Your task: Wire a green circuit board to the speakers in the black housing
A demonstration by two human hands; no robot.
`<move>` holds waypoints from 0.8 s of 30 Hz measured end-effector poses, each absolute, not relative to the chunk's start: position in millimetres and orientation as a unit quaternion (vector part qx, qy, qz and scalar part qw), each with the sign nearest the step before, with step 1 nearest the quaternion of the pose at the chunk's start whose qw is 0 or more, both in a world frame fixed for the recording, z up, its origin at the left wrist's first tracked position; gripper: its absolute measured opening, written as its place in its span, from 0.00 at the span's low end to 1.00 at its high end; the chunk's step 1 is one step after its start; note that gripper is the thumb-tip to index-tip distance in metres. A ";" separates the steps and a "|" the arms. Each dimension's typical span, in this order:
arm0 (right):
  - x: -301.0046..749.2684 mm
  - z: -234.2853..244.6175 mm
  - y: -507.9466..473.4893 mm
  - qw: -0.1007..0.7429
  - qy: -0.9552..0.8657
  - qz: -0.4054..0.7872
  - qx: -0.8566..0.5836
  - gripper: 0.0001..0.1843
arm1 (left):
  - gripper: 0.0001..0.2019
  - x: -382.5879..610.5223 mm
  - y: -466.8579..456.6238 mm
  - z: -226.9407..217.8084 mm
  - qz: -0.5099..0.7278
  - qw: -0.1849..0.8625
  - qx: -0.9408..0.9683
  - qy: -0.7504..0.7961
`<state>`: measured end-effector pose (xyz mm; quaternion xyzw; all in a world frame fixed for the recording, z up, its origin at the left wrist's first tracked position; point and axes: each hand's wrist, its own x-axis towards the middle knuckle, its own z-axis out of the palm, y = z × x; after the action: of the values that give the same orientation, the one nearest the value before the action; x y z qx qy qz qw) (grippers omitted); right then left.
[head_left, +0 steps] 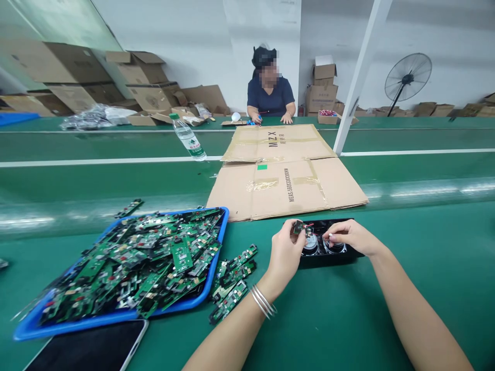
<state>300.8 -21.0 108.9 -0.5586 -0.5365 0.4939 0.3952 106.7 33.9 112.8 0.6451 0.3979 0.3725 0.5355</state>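
Gripped between the left hand's [284, 248] thumb and fingers: one small circuit board [297, 227], at the left end of a black housing [328, 259]. Right hand [352, 237] pinches narrowly over the housing's right speaker [335, 249]; contents cannot be told. Left of the grip, loose boards [233, 297] lie beside a filled blue tray [77, 326].

1 head-worn view, facing forward, angled down
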 end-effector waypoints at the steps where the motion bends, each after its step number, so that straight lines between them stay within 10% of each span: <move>1: 301.5 108.4 -20.9 0.389 -0.546 0.498 -0.550 0.12 | 0.07 106.7 34.0 113.0 0.371 0.535 0.645 0.400; 18: 286.3 109.3 -22.1 0.360 -0.577 0.486 -0.549 0.10 | 0.07 105.4 32.2 110.6 0.342 0.497 0.695 0.392; 24: 265.9 115.5 -22.2 0.343 -0.654 0.251 -0.626 0.06 | 0.09 105.5 31.2 108.1 0.348 0.484 0.704 0.386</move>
<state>265.9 -22.2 115.5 -0.6259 -0.6536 0.2514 0.3433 105.5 31.2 108.1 0.7040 0.3863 0.3480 0.4838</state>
